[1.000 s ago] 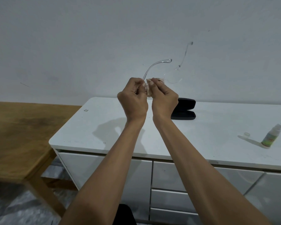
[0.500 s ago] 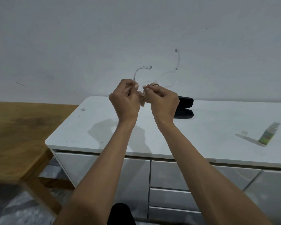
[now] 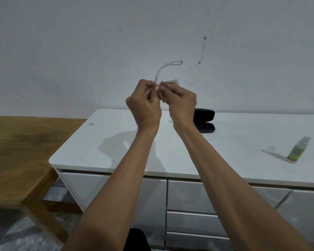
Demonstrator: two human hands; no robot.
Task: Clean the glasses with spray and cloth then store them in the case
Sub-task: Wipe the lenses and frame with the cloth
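Note:
Clear-framed glasses (image 3: 192, 75) are held up in front of the wall, both temple arms pointing upward. My left hand (image 3: 145, 104) pinches the frame near the left lens. My right hand (image 3: 179, 102) presses a small pale cloth (image 3: 172, 82) against that lens; most of the cloth is hidden between the fingers. The black glasses case (image 3: 206, 122) lies open on the white cabinet top (image 3: 116, 142), just behind my right wrist. A small spray bottle (image 3: 298, 151) with a green label stands at the right, with its clear cap (image 3: 271, 148) beside it.
A wooden table (image 3: 22, 151) adjoins the cabinet on the left, lower than its top. Drawer fronts (image 3: 198, 196) run below the cabinet's front edge. A small clear object (image 3: 92, 123) lies near the cabinet's back left corner.
The glasses have tilted in my hands, the temple arms swinging up and to the right. Both hands stay closed together at the left lens with the cloth between them.

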